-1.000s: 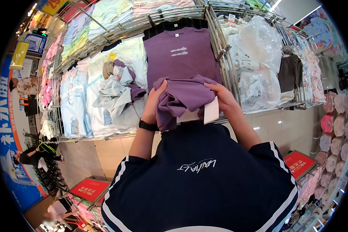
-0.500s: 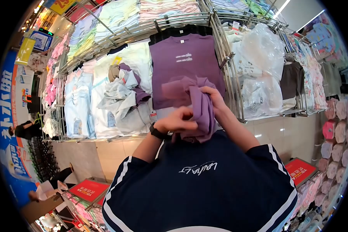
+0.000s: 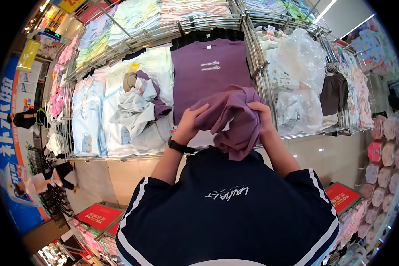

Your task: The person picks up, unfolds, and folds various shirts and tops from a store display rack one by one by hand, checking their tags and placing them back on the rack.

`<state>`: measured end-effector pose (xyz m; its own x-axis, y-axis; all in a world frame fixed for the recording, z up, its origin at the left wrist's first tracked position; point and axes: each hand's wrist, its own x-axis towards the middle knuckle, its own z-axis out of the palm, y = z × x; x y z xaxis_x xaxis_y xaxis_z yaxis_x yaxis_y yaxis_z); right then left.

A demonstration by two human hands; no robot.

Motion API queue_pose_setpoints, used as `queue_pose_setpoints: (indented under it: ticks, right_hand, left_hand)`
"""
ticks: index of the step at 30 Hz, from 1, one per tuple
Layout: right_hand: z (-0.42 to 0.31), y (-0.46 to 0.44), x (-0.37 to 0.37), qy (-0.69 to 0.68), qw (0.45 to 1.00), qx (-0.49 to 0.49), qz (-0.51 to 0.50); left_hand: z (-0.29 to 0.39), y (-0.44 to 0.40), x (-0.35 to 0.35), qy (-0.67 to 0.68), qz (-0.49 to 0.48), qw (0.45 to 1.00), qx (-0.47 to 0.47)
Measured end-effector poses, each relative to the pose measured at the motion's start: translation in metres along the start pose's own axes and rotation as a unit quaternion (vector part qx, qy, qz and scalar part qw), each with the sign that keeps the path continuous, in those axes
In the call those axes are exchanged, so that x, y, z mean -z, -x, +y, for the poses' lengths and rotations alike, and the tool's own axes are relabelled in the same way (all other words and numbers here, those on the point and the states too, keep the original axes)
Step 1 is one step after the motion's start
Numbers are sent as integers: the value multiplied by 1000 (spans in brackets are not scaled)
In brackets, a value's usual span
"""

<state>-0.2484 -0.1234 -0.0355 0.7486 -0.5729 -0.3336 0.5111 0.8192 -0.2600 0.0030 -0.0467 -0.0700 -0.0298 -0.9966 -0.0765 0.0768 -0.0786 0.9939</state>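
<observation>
A bunched purple garment (image 3: 235,117) hangs between my two hands, in front of my chest; its exact kind cannot be made out from the folds. My left hand (image 3: 192,122), with a dark watch (image 3: 180,146) on its wrist, grips the garment's left end. On the other side my right hand (image 3: 262,116) pinches its right part, thumb on top. Just beyond lies a flat purple T-shirt (image 3: 213,80) with white lettering, partly covered by the held garment. To the left, a crumpled heap of grey clothes (image 3: 135,104) with purple and brown pieces rests on pale shirts.
Metal rails (image 3: 270,97) divide the display into bays. Light blue clothes (image 3: 88,119) lie at the left. Clear plastic bags (image 3: 301,66) and dark trousers (image 3: 334,93) fill the right bay. Red sign boards (image 3: 99,216) stand behind me. A person (image 3: 53,177) is at the far left.
My left hand has moved up and left and now grips the garment's left end. My right hand has shifted slightly right. The garment is spread wider between them.
</observation>
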Motion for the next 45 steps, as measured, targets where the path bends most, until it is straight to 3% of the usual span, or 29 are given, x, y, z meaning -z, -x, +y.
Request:
queue_pose_setpoints:
  ticks: [1,2,4,5,7,8,10,11,12,14,17,19,21,24,25,26,28,30,32,33,34,38,42,45]
  right_hand:
    - [-3,0,8,16,1000,12,19]
    - [-3,1,4,44,998,26,40]
    - [-3,9,-5,101,990,55,82]
    - [0,9,-6,122,990,51,57]
    - [13,6,-12,244,965,32,90]
    - [21,4,-16,301,947,26,106]
    - [42,-2,-20,539,830,125,74]
    - [43,-2,-25,636,766,68,62]
    - [46,-1,-41,600,787,145,9]
    - [53,-9,-47,467,851,211,115]
    - [41,-18,-31,243,944,153,164]
    - [40,-14,-26,367,892,187,185]
    - [36,-9,-17,422,886,176,79]
    - [59,-8,-23,629,740,231,60]
    - [63,-9,-24,649,725,228,23]
    - [66,-9,-31,631,744,221,26]
    - [72,-17,-25,460,859,208,85]
    - [60,-17,-32,287,927,139,198]
    - [44,-18,-32,154,972,120,132]
    - [36,-20,-27,68,984,68,150]
    - [28,-25,-19,-18,986,15,166]
    - [22,-38,12,-115,973,85,182]
    - [2,-30,25,-112,974,154,123]
    - [-13,-27,51,-104,966,182,151]
  left_hand:
    - [9,-4,5,180,17,978,105]
    - [13,-7,12,352,32,913,205]
    - [10,-8,21,385,33,904,183]
    - [22,-7,19,402,37,898,177]
    - [34,-4,7,437,26,885,160]
    - [24,-1,1,449,22,872,194]
    - [13,7,-18,418,-25,881,221]
    - [13,10,-25,361,-37,906,216]
    - [19,7,-30,310,-58,927,204]
    - [24,4,-34,283,-31,933,222]
    - [26,4,-29,179,55,965,185]
    - [29,3,-18,264,94,952,122]
    - [28,3,-16,307,87,942,106]
    - [17,12,-22,307,10,939,154]
    - [14,12,-26,242,-32,960,140]
    - [20,14,-35,250,-4,958,140]
    - [22,14,-30,235,-25,956,173]
    - [33,17,-26,220,-47,962,157]
    - [39,22,-22,192,-69,970,135]
    - [41,25,-20,171,-82,974,122]
    - [42,27,-17,150,-95,978,107]
    - [23,36,-1,233,-49,965,111]
    - [20,40,16,411,-38,906,95]
    - [20,38,24,374,-16,926,58]
